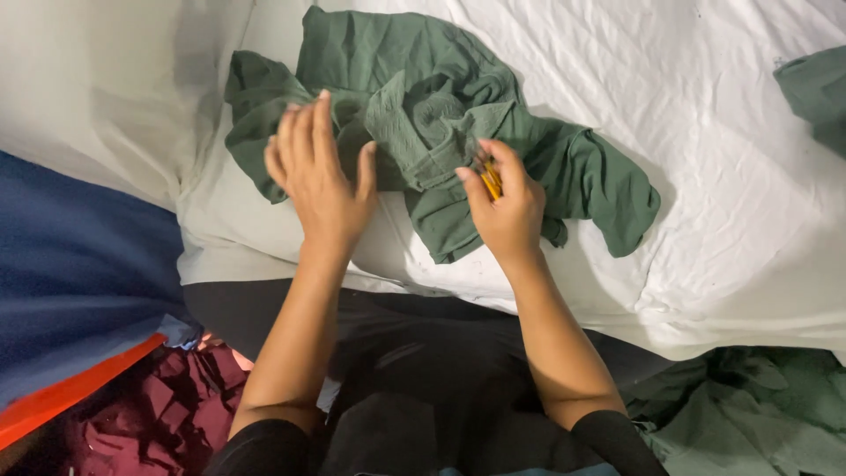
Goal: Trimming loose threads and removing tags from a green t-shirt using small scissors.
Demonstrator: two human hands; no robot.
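Left hand point(319, 176) flat, open, pressing the green garment point(441, 132) on the white sheet point(723, 176). Right hand point(507, 203) pinches a small yellow tool point(490, 182) at the cloth. Step looks like working a fold or seam; next needs cloth held taut.

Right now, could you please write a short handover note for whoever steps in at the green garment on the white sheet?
Left hand: open, fingers spread, resting on the crumpled green garment.
Right hand: pinching a small yellow object at the garment's edge; what it is cannot be told.
The garment lies bunched and unfolded on the white sheet.
More green cloth sits lower right, dark red cloth lower left, beside a blue and orange cover.
Done: nothing is smoothed or folded. Left: the whole garment.
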